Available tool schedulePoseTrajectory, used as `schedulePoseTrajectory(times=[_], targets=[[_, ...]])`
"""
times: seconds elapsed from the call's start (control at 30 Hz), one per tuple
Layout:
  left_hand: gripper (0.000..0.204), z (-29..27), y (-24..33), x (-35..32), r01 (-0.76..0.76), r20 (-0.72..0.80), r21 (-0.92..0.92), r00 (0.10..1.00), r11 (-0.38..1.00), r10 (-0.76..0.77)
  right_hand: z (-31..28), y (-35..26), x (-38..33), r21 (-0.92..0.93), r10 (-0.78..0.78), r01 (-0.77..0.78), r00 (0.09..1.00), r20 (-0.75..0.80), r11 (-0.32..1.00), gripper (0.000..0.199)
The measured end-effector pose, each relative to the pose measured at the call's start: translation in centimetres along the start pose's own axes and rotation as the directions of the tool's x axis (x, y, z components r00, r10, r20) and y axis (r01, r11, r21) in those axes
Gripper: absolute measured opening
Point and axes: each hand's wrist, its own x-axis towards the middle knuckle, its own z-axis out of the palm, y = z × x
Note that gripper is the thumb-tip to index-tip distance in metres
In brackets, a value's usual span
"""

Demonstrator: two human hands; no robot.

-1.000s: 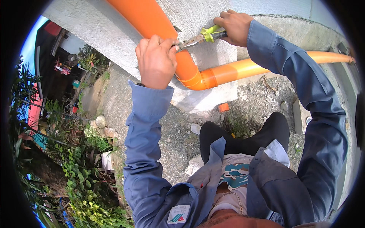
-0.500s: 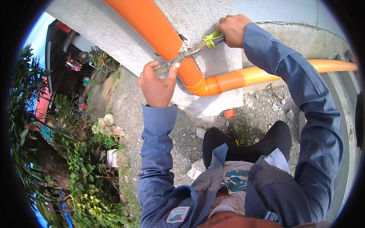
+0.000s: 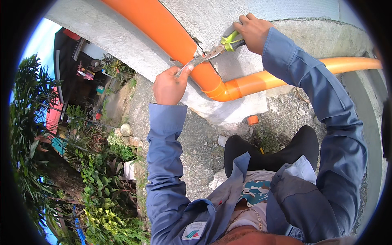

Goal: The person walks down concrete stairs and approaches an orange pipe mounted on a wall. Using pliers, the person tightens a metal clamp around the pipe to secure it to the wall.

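A thin grey metal strap [image 3: 195, 63] crosses the front of the orange pipe [image 3: 169, 34], just above its elbow. My left hand [image 3: 168, 87] pinches the strap's lower left end between thumb and fingers. From the upper right, my right hand [image 3: 256, 34] grips pliers [image 3: 232, 42] with green and black handles. Their metal jaws meet the strap at the pipe's right edge; the exact bite is too small to make out. Behind the pipe's left side, a short bent metal piece [image 3: 176, 63] sticks out.
A pale rough wall [image 3: 220, 16] backs the pipe. Past the elbow, an orange pipe run [image 3: 261, 83] extends right. On the gravelly ground lie a short orange pipe piece [image 3: 252, 120] and white stone chunks [image 3: 218, 178]. Green plants [image 3: 102, 183] fill the left side.
My left fingers have closed in tighter on the strap's end and tilted it lower. The plier handles look more spread. The whole view has shifted slightly.
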Motion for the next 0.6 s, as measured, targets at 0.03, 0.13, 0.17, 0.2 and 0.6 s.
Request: schedulePoseTrajectory(times=[0.03,0.13,0.17,0.2,0.6], targets=[[0.047,0.0,0.1,0.0,0.005,0.004,-0.005,1.0,1.0,-0.005,0.1,-0.2,-0.9,-0.02,0.05,-0.05,0.999,-0.012,0.999,0.032],[0.045,0.1,0.3,-0.2,0.022,0.006,-0.013,1.0,1.0,-0.022,0.6,-0.8,-4.8,0.15,0.308,-0.308,0.951,0.025,0.939,0.035],[0.045,0.1,0.4,-0.3,0.023,-0.002,-0.009,1.0,1.0,-0.023,0.8,-0.9,-5.8,0.376,0.328,-0.401,0.912,0.245,0.835,0.043],[0.044,0.2,0.5,-0.5,0.031,-0.005,-0.008,1.0,1.0,-0.031,1.2,-1.0,-6.8,0.543,0.288,-0.497,0.857,0.427,0.676,0.054],[0.036,-0.3,1.7,-1.1,0.074,0.028,0.02,0.997,0.997,-0.075,4.0,-18.1,-9.7,0.963,0.605,-0.246,0.786,0.131,0.111,0.056]])
